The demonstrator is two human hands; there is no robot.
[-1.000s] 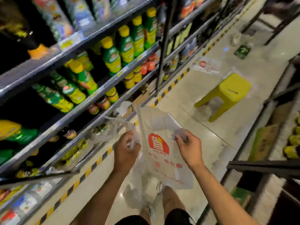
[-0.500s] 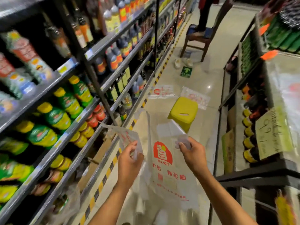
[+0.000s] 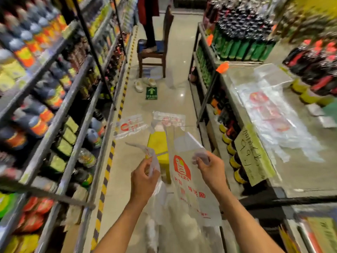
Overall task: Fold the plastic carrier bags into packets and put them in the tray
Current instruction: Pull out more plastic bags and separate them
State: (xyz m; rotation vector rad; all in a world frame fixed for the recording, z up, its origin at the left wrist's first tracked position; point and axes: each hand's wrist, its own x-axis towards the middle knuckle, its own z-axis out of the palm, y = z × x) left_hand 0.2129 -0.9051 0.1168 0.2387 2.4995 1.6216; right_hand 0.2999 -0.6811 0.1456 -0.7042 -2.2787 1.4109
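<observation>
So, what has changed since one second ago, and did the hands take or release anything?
Mainly the view swung up along the aisle, so the wooden chair and the counter with loose bags came into sight. Nothing was taken or let go: the left hand and right hand still pinch the carrier bag, which hangs unfolded. The yellow stool stayed put.
</observation>
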